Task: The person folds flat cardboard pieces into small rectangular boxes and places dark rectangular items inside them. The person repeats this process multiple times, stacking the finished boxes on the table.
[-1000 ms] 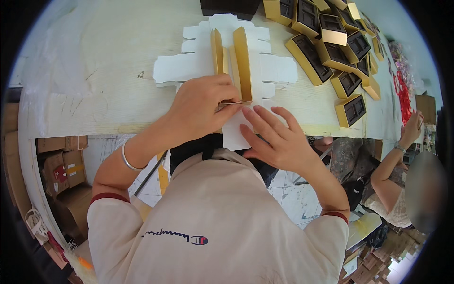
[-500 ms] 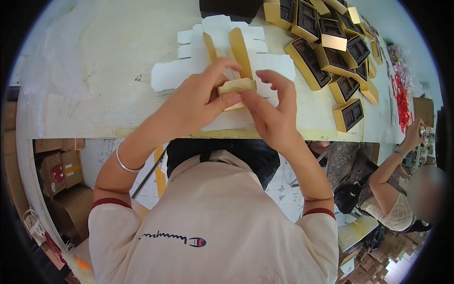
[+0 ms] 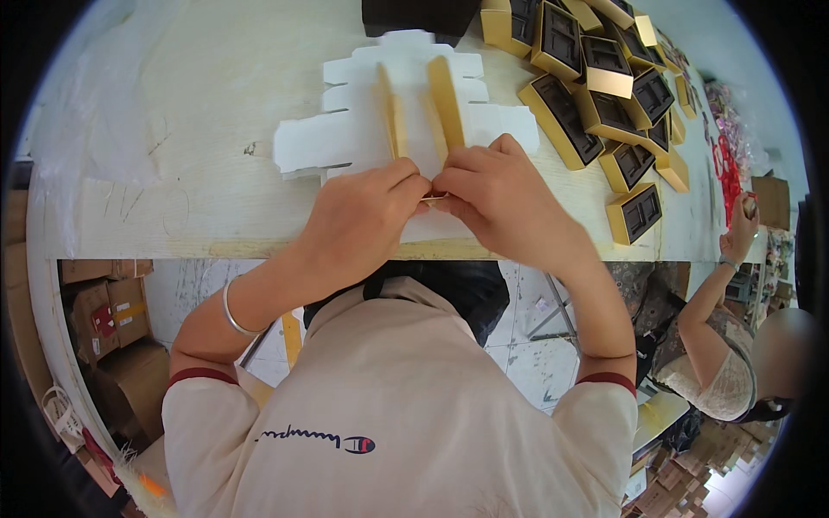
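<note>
A flat, die-cut white carton blank (image 3: 309, 142) lies on the table before me, its notched flaps spread out. Two long gold-faced side walls stand up along its middle, a left wall (image 3: 395, 125) and a right wall (image 3: 446, 104). At the end nearest me, my left hand (image 3: 358, 211) and my right hand (image 3: 509, 203) meet with fingertips almost touching. Both are closed, pinching the carton's near end flap between thumbs and fingers. Only a thin edge of that flap shows between them; the fingers cover the rest.
Gold boxes with black inserts (image 3: 560, 121) are heaped at the right of the table (image 3: 216, 198). A dark box (image 3: 410, 15) stands beyond the blank. Clear plastic (image 3: 104, 112) lies at the left. Another person's hand (image 3: 741, 226) is raised at the far right, near red ribbon (image 3: 727, 177).
My hands have come down toward me and closed on the near flap, which stood visible between them before. My right fingers, spread earlier, are now curled in. The other person's arm has shifted.
</note>
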Demonstrator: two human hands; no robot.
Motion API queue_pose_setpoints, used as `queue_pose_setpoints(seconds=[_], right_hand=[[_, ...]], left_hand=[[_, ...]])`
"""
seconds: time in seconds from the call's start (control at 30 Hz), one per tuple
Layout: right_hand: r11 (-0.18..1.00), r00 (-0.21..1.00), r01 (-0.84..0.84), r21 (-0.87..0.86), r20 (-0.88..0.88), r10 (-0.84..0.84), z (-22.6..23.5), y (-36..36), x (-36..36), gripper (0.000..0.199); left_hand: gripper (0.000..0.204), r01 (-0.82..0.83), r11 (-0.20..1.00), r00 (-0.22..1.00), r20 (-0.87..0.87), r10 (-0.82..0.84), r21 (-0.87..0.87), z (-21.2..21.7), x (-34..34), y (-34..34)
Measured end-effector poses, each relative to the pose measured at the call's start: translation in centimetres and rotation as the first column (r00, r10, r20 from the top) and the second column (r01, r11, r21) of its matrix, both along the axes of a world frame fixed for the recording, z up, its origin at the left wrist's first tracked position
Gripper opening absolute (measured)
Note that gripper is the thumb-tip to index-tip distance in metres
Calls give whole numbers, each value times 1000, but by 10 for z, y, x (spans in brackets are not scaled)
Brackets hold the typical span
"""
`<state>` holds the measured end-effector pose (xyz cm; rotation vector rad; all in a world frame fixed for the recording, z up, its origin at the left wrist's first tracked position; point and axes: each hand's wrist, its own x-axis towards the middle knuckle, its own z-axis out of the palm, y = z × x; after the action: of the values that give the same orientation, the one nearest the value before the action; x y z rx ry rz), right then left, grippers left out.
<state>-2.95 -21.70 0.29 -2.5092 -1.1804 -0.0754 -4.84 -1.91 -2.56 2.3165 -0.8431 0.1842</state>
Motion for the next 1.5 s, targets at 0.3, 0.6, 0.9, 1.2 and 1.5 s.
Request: queue_pose_setpoints(seconds=[0.3,0.6,0.9,1.2,1.5], right_hand=[[997,991,-54,53,128,47,-10,3,-2,21],[983,863,167,-70,493,-112,33,-37,4,19],[960,984,146,238,65,-166,18,-11,-26,24],[994,992,-106,-12,62,106,5,-41,3,35],[977,997,-28,210,-69,43,-12,-18,5,20]], left_hand=[[10,104,979,994,-40,-98,175,17,17,16],[39,13,977,846,518,-124,212,62,34,35],[46,92,982,977,176,-121,162,12,4,22],[32,205,975,974,75,-212,88,17,10,16],[19,110,992,992,-73,-106,55,14,15,6]])
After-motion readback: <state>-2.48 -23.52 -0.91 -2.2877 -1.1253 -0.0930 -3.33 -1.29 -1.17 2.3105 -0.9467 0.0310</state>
